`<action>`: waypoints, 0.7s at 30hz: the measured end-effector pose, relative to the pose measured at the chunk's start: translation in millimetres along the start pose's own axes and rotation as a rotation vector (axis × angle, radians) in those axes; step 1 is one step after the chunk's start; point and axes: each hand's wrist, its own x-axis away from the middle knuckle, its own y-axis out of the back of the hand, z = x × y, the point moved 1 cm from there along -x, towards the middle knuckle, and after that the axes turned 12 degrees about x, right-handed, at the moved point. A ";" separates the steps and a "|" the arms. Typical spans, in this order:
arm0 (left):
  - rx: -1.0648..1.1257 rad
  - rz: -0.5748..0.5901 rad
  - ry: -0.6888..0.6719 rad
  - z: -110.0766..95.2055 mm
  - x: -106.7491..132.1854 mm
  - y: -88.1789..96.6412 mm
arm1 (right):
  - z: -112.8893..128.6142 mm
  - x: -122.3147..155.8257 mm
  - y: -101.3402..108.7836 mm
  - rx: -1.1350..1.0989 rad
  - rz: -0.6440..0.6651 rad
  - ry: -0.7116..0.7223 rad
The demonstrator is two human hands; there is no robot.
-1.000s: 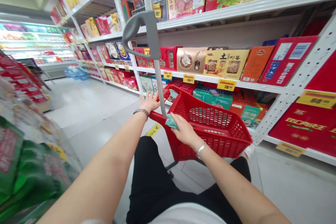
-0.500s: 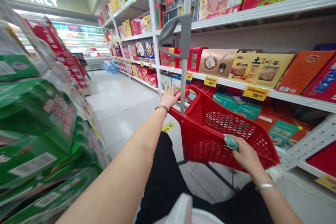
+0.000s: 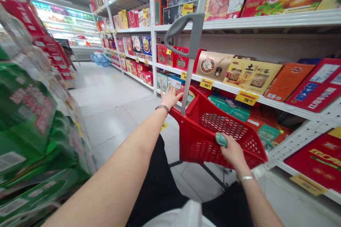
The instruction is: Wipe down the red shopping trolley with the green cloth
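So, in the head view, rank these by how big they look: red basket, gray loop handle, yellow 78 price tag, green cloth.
1. Red basket, by far largest
2. Gray loop handle
3. Yellow 78 price tag
4. Green cloth, judging by its visible part

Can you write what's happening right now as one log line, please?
left grip: open, at cart | right grip: holding cloth at cart's side | beyond cart: shelf with boxes

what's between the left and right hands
In the head view, the grey pole and red basket's near rim lie between the left hand and the right hand, which holds a green cloth.
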 end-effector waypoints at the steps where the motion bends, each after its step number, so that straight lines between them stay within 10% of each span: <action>1: 0.001 -0.006 -0.006 -0.8 0.0 -0.5 | 24.5 -6.0 -0.9 -0.028 -0.035 0.055; 6: -0.011 -0.039 -0.001 -0.2 0.2 -2.0 | 118.6 -36.0 7.2 -0.140 -0.030 0.221; 10: -0.010 -0.079 0.023 5.5 -0.1 -1.5 | 132.5 -41.9 12.2 -0.129 -0.014 0.269; 21: 0.048 -0.195 0.058 12.2 -2.2 2.8 | -55.4 11.0 1.9 0.202 0.032 -0.149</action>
